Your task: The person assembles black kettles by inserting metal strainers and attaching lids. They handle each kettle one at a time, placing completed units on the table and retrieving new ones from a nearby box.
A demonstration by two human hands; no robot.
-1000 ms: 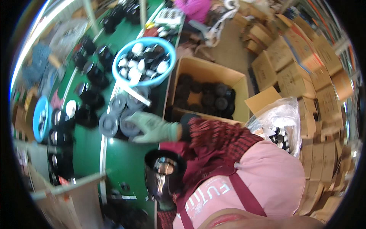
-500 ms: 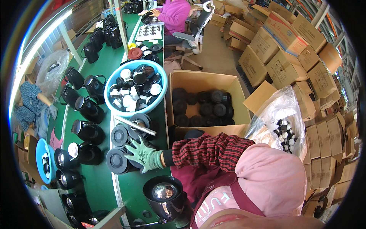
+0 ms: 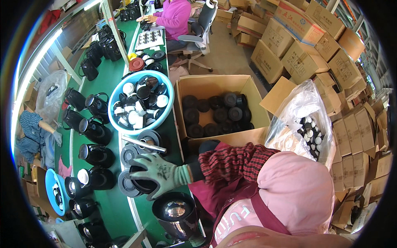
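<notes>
My right hand, in a pale green glove, reaches left across the green bench with its fingers curled over a black round lid. The lid is tilted, partly hidden by the fingers. Under and beside it lie more dark grey round lids. A metal tube rests across the lids behind the hand. Close to my body stands a glossy black jug, its open mouth facing up with a shiny inside. At the jug's lower side a bit of my gloved left hand shows against it; most of that hand is hidden.
A blue basin of black and white caps stands beyond the lids. Several black jugs line the bench's left. Right of the bench is an open carton holding dark lids, with a plastic bag beside it. Two other people work nearby.
My right hand, spread above the lids before, has closed over one and tilted it up. The whole view has shifted slightly; the jug stays near my body.
</notes>
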